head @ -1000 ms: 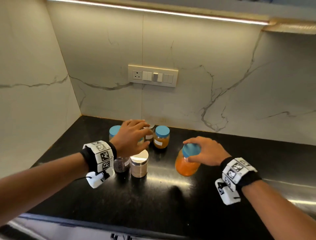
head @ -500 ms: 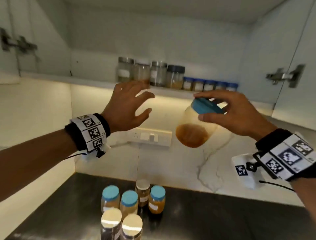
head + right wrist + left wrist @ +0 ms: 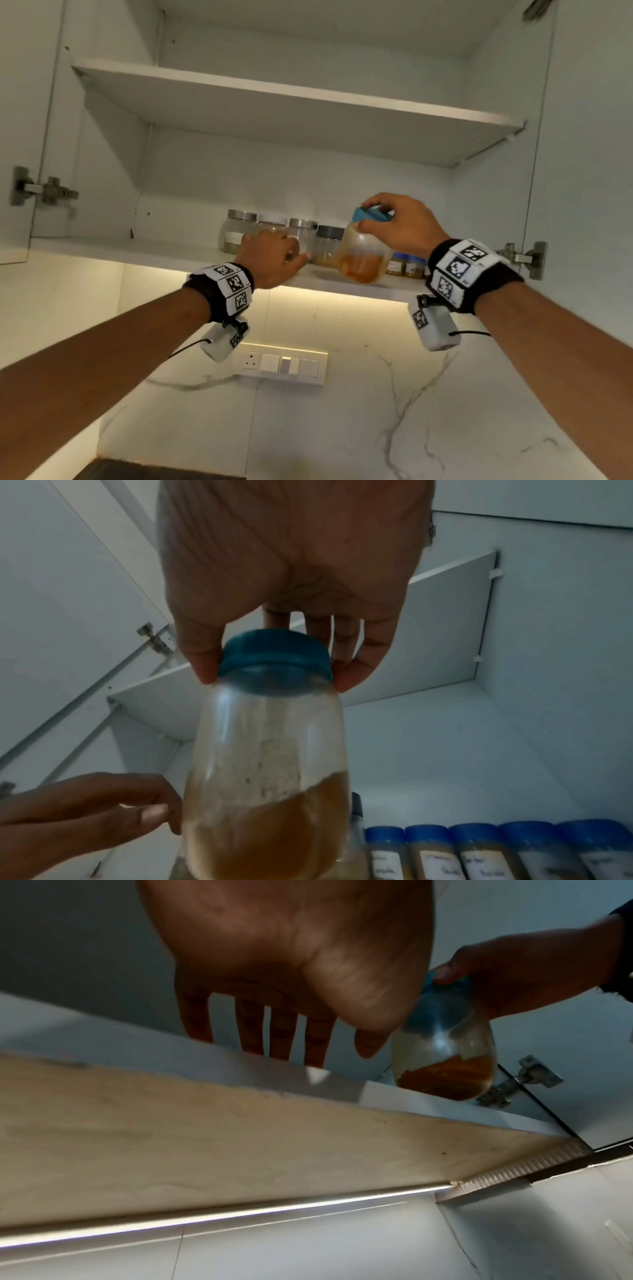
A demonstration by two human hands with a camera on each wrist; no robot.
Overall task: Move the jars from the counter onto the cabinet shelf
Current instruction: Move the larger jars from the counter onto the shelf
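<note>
Two hands are up at the open cabinet in the middle of the head view. Right hand has its fingertips and thumb clamped round the blue lid of a clear jar with orange-brown stuff in the bottom, and the jar hangs tilted right at the front edge of the lower shelf, centre-right of frame. Can't tell if its base touches the shelf. Left hand sits just left of it, holding nothing, fingers loosely bent in the head view, straighter from the left wrist cam. Behind both, a row of bigger jars stands on the shelf, and small blue-capped jars line up lower right in the right wrist view.
</note>
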